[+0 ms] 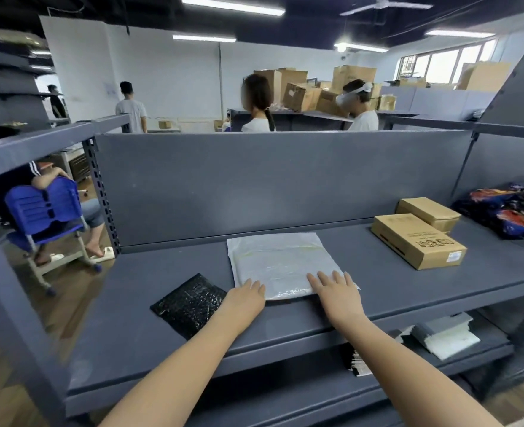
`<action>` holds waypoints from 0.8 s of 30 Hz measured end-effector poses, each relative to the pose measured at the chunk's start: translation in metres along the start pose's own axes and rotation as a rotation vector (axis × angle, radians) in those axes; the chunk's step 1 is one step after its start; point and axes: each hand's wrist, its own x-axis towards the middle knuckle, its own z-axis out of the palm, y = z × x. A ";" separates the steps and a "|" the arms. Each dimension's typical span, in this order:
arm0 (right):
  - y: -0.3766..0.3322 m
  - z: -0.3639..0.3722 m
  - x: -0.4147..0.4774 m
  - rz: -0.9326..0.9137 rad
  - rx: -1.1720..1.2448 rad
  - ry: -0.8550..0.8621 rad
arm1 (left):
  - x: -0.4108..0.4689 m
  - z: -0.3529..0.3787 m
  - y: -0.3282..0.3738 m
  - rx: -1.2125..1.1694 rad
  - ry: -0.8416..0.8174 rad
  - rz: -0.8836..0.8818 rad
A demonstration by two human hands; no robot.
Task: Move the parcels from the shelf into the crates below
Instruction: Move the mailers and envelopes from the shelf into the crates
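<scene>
Head view: flat, crinkly silver plastic mailer (280, 263)

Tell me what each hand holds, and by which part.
Nothing is gripped: the left hand and right hand rest straight fingers on the near edge of the silver mailer, which lies on the shelf.

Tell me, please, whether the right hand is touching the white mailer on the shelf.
Touching. The head view shows the right hand with its straight fingers lying flat on the near edge of the white mailer.
</scene>
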 end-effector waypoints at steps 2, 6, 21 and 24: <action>0.003 -0.005 0.000 -0.015 0.024 0.035 | -0.004 -0.011 -0.002 -0.019 0.026 -0.014; 0.011 -0.025 0.000 -0.112 -0.004 0.209 | -0.019 -0.048 -0.011 -0.182 0.125 -0.067; 0.062 -0.189 -0.071 -0.335 0.264 0.272 | -0.085 -0.149 -0.027 -0.913 0.623 -0.032; 0.073 -0.206 -0.084 -0.337 0.477 0.171 | -0.107 -0.143 -0.016 -0.956 0.539 0.022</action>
